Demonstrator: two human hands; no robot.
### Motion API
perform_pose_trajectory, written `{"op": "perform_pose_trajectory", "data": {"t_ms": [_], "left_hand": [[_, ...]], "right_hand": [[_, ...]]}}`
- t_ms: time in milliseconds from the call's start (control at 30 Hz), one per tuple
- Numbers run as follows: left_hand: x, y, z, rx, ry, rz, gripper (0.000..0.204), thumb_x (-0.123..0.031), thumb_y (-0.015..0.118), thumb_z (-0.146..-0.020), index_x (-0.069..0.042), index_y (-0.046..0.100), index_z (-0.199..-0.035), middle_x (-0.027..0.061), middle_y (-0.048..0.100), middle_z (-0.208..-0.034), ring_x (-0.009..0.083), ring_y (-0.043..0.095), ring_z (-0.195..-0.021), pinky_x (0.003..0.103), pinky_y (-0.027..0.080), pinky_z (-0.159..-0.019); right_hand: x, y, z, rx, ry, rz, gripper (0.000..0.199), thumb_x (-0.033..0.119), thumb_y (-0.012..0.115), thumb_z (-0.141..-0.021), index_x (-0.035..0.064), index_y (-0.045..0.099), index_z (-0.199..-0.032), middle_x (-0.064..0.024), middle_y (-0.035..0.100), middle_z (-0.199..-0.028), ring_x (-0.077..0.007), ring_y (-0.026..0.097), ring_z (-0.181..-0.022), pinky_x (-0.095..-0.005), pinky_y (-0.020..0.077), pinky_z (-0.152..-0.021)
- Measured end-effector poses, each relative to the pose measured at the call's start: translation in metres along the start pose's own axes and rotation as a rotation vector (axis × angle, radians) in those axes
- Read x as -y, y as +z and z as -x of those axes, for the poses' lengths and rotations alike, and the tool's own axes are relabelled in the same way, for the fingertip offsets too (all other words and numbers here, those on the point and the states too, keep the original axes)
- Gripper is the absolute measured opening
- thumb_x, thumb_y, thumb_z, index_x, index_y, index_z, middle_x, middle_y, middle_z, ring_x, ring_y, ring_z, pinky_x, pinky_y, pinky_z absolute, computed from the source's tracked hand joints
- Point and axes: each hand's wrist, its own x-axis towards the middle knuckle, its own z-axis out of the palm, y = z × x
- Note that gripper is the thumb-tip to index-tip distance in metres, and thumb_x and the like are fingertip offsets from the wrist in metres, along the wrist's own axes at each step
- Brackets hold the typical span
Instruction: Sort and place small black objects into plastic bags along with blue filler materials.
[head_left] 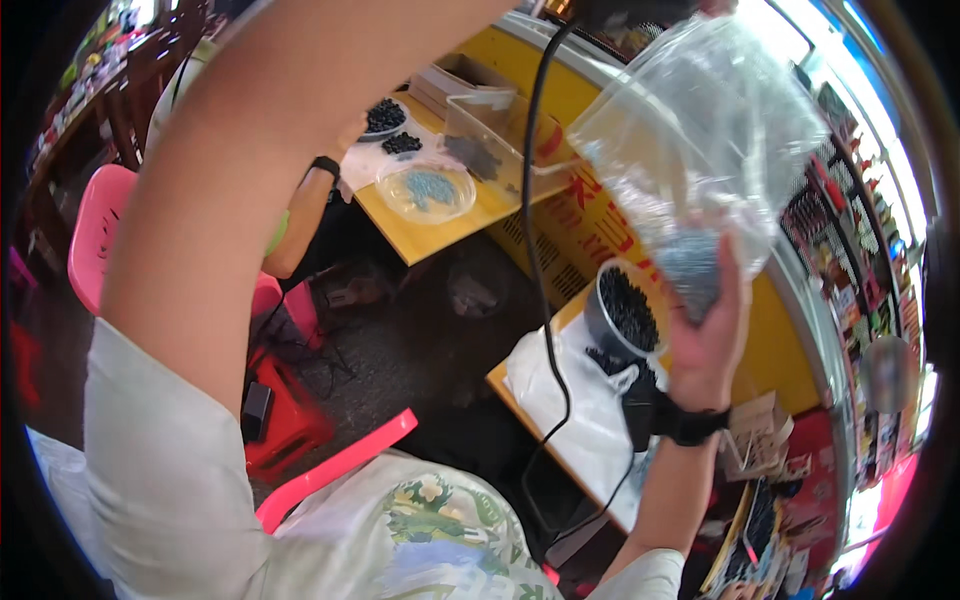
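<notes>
A clear plastic bag (pixel 700 130) hangs stretched out at the upper right, with small grey-blue pieces (pixel 692 270) gathered in its bottom corner. My right hand (pixel 712 315), with a black band on its wrist, cups that filled corner from below, fingers round it. Across the upper left my left arm reaches up out of the picture. Only a bit of my left hand (pixel 717 6) shows at the top edge, closed at the bag's upper end. Just below my right hand stands a clear tub (pixel 598 318) of black pieces, with more black pieces loose beside it.
Another person's forearm (pixel 305 215) reaches to a yellow table (pixel 405 237) with a bowl of black pieces, a plate (pixel 395 200) of blue pieces and a clear bin (pixel 490 120). A black cable (pixel 535 200) hangs before me. Pink chairs (pixel 95 230) and a red stool (pixel 290 420) stand left.
</notes>
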Motion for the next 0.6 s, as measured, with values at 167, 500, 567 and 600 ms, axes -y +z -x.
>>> {"op": "perform_pose_trajectory", "data": {"t_ms": [167,500,567,600], "left_hand": [[0.13,-0.048,0.119,-0.246,-0.32,-0.004,0.024,0.002,0.063,-0.072,-0.003,0.073,-0.093,0.0054,0.071,-0.082,0.0134,0.064,-0.07,0.028,0.053,-0.064],[0.204,-0.019,0.264,-0.004,-0.975,-0.642,0.022,-0.003,0.064,-0.081,0.002,0.072,-0.101,0.0244,0.071,-0.101,0.0373,0.071,-0.096,0.041,0.056,-0.083],[0.197,-0.01,0.269,0.14,-1.063,-0.765,0.031,-0.004,0.064,-0.082,-0.001,0.069,-0.112,0.0232,0.066,-0.118,0.0389,0.066,-0.107,0.044,0.053,-0.09],[0.196,-0.003,0.274,0.159,-1.089,-0.86,0.036,-0.003,0.064,-0.081,-0.003,0.067,-0.117,0.0229,0.061,-0.127,0.0396,0.062,-0.114,0.045,0.052,-0.094]], "right_hand": [[-0.102,0.019,-0.069,0.126,0.076,0.067,0.037,0.013,0.066,-0.096,0.005,0.056,-0.13,-0.0111,0.071,-0.107,-0.0194,0.071,-0.09,-0.0318,0.0609,-0.071],[-0.285,0.034,-0.18,0.258,0.315,0.15,0.038,0.031,0.058,-0.102,-0.0019,0.062,-0.121,-0.0042,0.063,-0.112,-0.0121,0.058,-0.096,-0.0287,0.0481,-0.083],[-0.306,0.042,-0.193,0.348,0.292,0.256,0.04,0.034,0.055,-0.104,-0.0019,0.063,-0.121,-0.0025,0.063,-0.108,-0.0103,0.056,-0.092,-0.0271,0.0466,-0.081],[-0.313,0.049,-0.196,0.398,0.305,0.26,0.04,0.034,0.054,-0.104,-0.0017,0.063,-0.121,-0.0019,0.064,-0.107,-0.0101,0.056,-0.091,-0.0267,0.0466,-0.081]]}}
